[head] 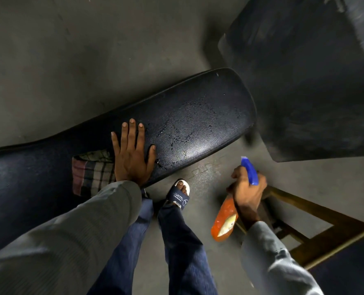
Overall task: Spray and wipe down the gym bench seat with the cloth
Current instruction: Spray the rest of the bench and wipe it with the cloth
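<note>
The black padded gym bench seat runs from lower left to upper right, and its right end is dotted with spray droplets. My left hand lies flat on the seat with fingers spread, holding nothing. A checked cloth rests on the seat just left of that hand, partly under my wrist and sleeve. My right hand is off the bench, lower right, shut on an orange spray bottle with a blue trigger head pointing up.
A wooden stool frame stands at the lower right beside the bottle. A large dark mat or pad lies at the upper right. My legs and a sandalled foot stand on the grey concrete floor beside the bench.
</note>
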Tool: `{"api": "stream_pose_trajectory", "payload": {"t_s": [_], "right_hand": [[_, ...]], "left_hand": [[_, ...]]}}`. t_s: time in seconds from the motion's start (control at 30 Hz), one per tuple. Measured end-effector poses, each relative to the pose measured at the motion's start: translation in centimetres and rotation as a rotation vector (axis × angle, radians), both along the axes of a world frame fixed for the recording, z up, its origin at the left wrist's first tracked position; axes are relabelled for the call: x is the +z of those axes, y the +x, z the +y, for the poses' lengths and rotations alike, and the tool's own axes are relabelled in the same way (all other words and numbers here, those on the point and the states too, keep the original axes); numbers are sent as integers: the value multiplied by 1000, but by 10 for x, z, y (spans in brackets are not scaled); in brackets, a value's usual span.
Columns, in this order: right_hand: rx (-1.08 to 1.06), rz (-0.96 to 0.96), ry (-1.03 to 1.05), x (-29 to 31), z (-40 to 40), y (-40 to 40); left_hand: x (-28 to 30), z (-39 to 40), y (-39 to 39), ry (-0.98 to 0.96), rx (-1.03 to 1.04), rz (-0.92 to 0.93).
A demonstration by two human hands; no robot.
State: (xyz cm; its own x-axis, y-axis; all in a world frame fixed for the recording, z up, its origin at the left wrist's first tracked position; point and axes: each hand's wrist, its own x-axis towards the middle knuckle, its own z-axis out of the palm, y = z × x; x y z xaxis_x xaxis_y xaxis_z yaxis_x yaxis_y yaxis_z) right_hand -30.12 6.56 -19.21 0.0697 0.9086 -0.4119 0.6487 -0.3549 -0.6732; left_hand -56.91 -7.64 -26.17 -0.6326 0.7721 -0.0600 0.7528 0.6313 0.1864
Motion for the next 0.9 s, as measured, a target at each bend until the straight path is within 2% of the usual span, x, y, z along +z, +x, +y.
{"api": "stream_pose_trajectory", "payload": {"t_s": [0.13,0.27,0.37,0.57,0.73,0.9], "right_hand": [[166,44,-1,9,-26,-16],[74,-42,37,11,-17,-21],[46,-9,104,15,-3,-30],[175,52,244,19,-2,-57],[133,160,249,29,-16,-88],[218,188,325,36,-26,-110]], "left_hand": [[0,0,-1,-1,0,8],[-2,-1,0,6,-3,8],[-2,0,0,20,-3,8],[-3,-2,-1,11,-8,-1],[-4,-2,-1,3,-24,-5],[12,5,-1,-22,-5,-84]]}}
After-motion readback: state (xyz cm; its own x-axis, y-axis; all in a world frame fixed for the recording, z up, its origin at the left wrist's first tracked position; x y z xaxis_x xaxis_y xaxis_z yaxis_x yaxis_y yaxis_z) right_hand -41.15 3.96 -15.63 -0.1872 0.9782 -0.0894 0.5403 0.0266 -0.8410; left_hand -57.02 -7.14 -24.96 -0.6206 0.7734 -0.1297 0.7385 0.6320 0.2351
